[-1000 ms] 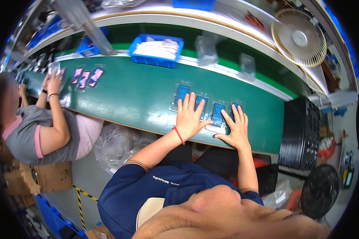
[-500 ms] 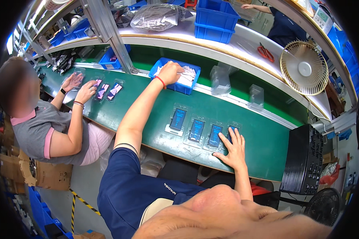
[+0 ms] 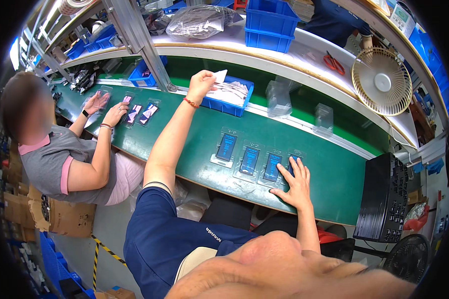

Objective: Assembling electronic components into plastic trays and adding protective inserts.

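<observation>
My left hand [image 3: 200, 85] is raised beside the blue bin [image 3: 225, 108], pinching a small white paper slip [image 3: 220, 76]. Many similar white slips [image 3: 233, 92] lie heaped in that bin. My right hand [image 3: 296, 185] rests with spread fingers on the rightmost of several clear plastic trays, partly covering the dark piece in it. Each tray in this row holds a flat black rectangular piece with blue print, such as the leftmost black piece [image 3: 226, 147], another black piece [image 3: 249, 160] and a third [image 3: 272, 167] next to my fingers.
On the left a co-worker [image 3: 70, 154] handles clear trays with pink-and-white slips. Stacked clear trays [image 3: 278, 98] stand behind the green table [image 3: 194, 149]. A black ribbed stack [image 3: 384, 199] is at the right end. The shelf holds red-handled scissors [image 3: 333, 63] and a fan [image 3: 382, 82].
My left hand has risen out of the bin and moved slightly left, now with a white paper slip in its fingers. My right hand has stayed on the rightmost tray.
</observation>
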Demonstrator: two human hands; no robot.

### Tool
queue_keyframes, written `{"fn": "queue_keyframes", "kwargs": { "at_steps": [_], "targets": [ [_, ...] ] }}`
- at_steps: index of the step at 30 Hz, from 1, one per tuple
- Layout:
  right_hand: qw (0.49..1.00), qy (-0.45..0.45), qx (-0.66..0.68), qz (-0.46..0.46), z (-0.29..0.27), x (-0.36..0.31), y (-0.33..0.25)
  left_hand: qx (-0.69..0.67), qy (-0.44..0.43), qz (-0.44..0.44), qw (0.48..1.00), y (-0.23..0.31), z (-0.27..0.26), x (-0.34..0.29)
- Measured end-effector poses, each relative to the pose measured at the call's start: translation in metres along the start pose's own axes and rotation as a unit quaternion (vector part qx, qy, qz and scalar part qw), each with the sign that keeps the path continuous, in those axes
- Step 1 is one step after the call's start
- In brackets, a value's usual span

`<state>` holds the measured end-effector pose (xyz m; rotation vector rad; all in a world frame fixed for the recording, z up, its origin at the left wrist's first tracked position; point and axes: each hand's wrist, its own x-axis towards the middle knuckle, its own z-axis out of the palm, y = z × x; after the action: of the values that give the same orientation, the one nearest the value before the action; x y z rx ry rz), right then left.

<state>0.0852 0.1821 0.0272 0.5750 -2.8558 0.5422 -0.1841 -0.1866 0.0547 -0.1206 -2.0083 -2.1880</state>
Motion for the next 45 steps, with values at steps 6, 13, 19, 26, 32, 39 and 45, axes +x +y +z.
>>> {"fn": "queue_keyframes", "kwargs": {
  "at_steps": [6,13,19,26,32,39,45],
  "targets": [
    [0.981,0.155,0.112,0.024,0.010,0.027,-0.014,-0.114,-0.082,-0.151,0.978,0.020,0.027,-0.087],
    [0.776,0.146,0.600,0.132,0.048,0.110,-0.064,-0.095,-0.140,-0.161,0.972,0.009,0.074,-0.186],
    [0.807,0.120,0.549,0.183,0.065,0.095,-0.056,-0.040,-0.067,-0.146,0.986,0.006,0.058,-0.207],
    [0.972,0.120,0.189,0.065,0.069,0.080,-0.063,0.303,-0.044,-0.032,0.952,-0.013,0.040,-0.211],
    [0.975,0.185,0.119,0.022,0.071,0.078,-0.062,0.473,-0.001,0.182,0.862,0.011,0.048,-0.171],
    [0.964,0.247,0.100,0.013,0.068,0.076,-0.054,0.569,-0.083,0.265,0.774,0.018,0.043,-0.022],
    [0.965,0.238,0.114,0.018,0.074,0.075,-0.051,0.613,-0.124,0.125,0.770,-0.014,0.037,0.017]
  ]
}}
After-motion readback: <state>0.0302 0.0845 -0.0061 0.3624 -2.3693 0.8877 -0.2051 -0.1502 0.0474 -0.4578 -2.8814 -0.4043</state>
